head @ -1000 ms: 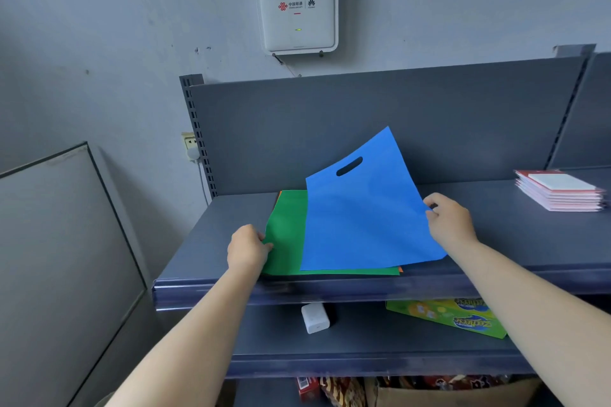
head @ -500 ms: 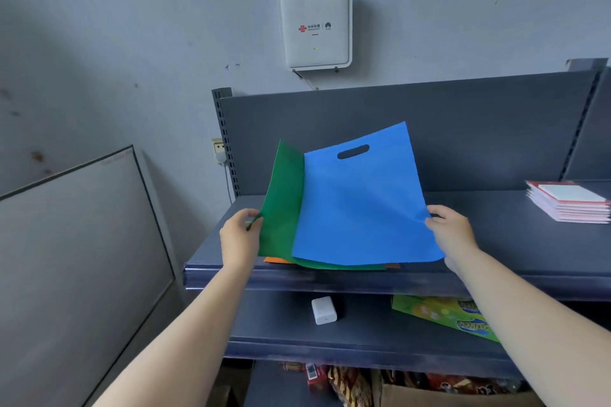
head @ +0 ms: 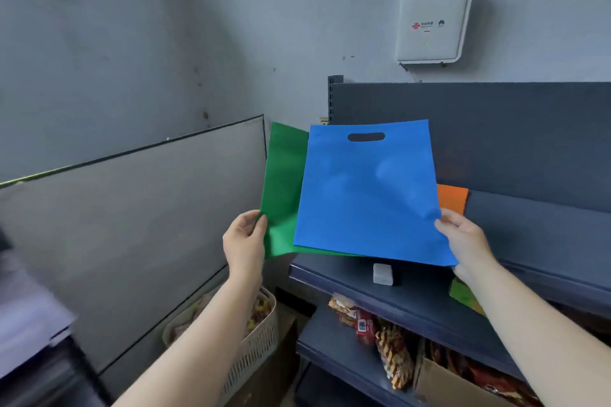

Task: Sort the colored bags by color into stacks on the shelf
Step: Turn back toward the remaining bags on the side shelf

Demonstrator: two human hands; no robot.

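Blue bag (head: 367, 195) up front, held in the air upright with its cut-out handle at the top, overlapping a green bag (head: 282, 188) behind it. The left hand (head: 244, 241) pinches the green bag's lower left edge, fingers curled round it. The right hand (head: 466, 238) grips the blue bag's lower right edge, thumb on the front face. Both bags hang clear above the dark shelf (head: 535, 225), where an orange bag (head: 452, 198) lies flat behind. A small white block (head: 383, 273) sits on the lower shelf.
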